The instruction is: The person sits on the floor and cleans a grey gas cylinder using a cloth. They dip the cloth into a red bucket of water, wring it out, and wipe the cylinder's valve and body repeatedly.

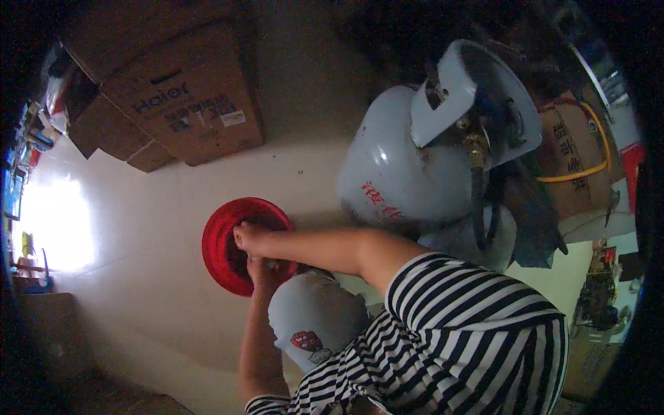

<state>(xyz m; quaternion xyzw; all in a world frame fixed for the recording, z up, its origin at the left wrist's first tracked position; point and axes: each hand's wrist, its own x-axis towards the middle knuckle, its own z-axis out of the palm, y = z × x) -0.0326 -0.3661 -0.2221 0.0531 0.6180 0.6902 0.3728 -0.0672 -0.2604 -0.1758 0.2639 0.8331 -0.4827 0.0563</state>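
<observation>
A round red plastic basin [213, 254] stands on the pale floor in front of me. My right hand [252, 237] is inside it with the fingers curled. Close below that is my left hand [261, 271], also reaching in past the rim; the two hands nearly meet. Shadow and the hands themselves hide whatever lies at the bottom, so I cannot make out what either hand holds. My bent knee in light grey trousers [321, 316], with a red lips print, is right beside the basin. Black-and-white striped sleeves [467, 295] cover my upper arms.
A grey gas cylinder [384, 166] with a collar, brass valve fitting [474, 142] and dark hose [478, 202] stands close to my right arm. A Haier cardboard box [192, 114] is beyond. Another carton [576, 155] with a yellow hose [581, 178] sits behind the cylinder. Glare whitens the floor [155, 233] at left.
</observation>
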